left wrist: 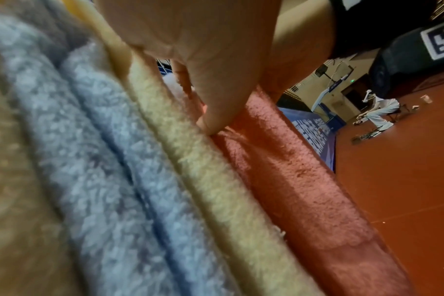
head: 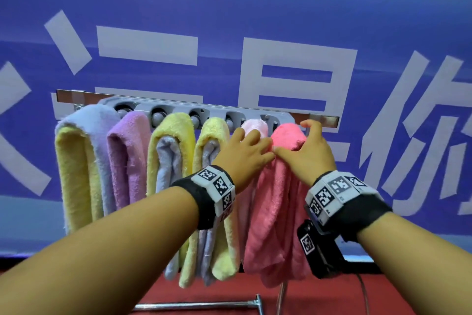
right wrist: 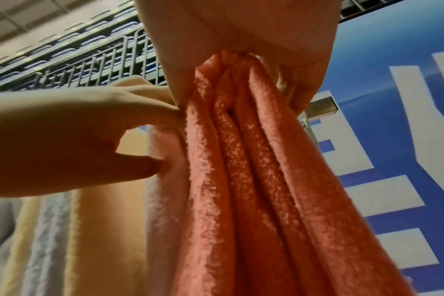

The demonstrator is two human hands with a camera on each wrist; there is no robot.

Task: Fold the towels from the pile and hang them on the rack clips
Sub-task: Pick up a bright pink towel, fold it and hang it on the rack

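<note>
Nearest the camera, the right hand [head: 305, 151] grips the gathered top of the folded coral-pink terry towel [head: 275, 202], thumb and fingers curled round it at the right end of the wall-mounted grey clip rack [head: 178, 110]. The left hand [head: 242, 152] rests beside it with relaxed fingers touching the pale pink towel [head: 254, 124]. Yellow, lilac and grey-blue folded towels [head: 168, 151] hang in a row to the left. Behind stands a blue banner with white characters [head: 281, 8]; below lies a red floor [head: 217, 294] with a metal bar [head: 199, 304].
</note>
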